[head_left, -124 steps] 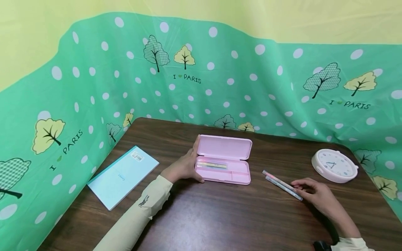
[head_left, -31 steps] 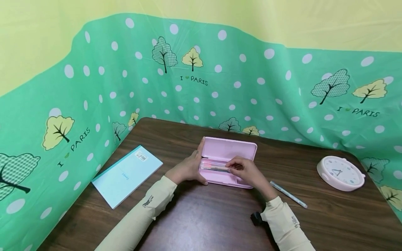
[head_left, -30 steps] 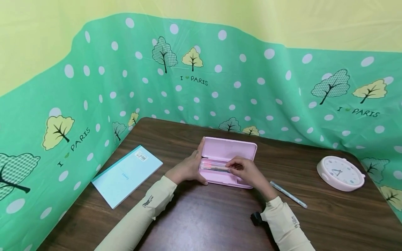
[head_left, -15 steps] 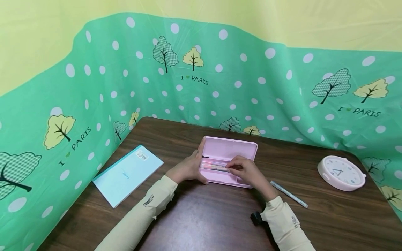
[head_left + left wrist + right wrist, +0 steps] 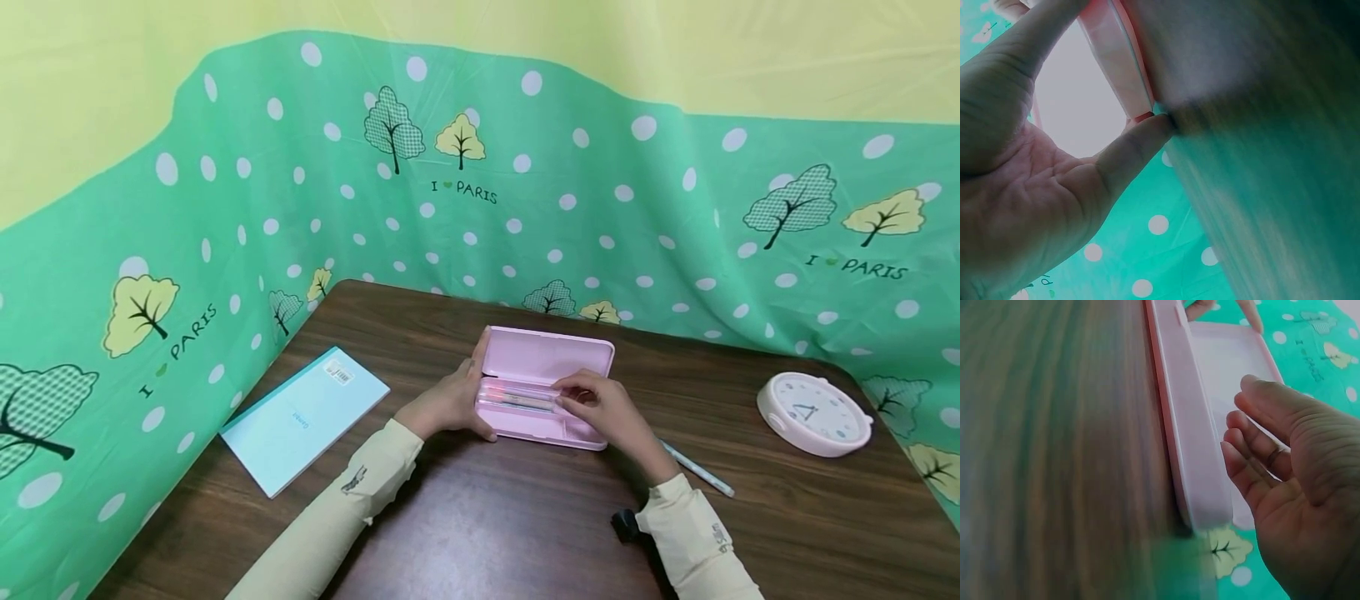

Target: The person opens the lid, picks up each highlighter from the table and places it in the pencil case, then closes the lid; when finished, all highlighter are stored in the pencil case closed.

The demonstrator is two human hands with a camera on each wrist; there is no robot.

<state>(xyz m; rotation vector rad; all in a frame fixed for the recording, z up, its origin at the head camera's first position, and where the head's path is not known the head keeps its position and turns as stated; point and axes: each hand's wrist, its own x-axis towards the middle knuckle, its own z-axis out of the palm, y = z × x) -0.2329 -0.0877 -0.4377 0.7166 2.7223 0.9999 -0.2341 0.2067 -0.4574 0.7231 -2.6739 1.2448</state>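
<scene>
A pink pencil case (image 5: 525, 423) lies open on the table, its lid (image 5: 551, 357) raised at the back. My left hand (image 5: 448, 400) holds its left end, thumb at the front corner and a finger up along the lid's edge. Several pens (image 5: 517, 397) lie side by side in the long rear compartment. Over the right part of the case is my right hand (image 5: 606, 408), fingertips by the pens' right ends. The right wrist view shows this hand (image 5: 1297, 456) with loosely bent fingers and nothing seen between them. Another pen (image 5: 701, 471), pale blue-patterned, lies right of the case, partly behind the right forearm.
A light blue notebook (image 5: 306, 421) lies at the left of the brown wooden table (image 5: 465, 517). At the right stands a round pink-white clock (image 5: 813, 414). A green dotted curtain (image 5: 525, 242) hangs along the table's back and sides.
Earlier my right hand held two pens beside the case; one now lies among those in the case. Over the last half second the hand has drawn slightly right. My left hand has stayed put.
</scene>
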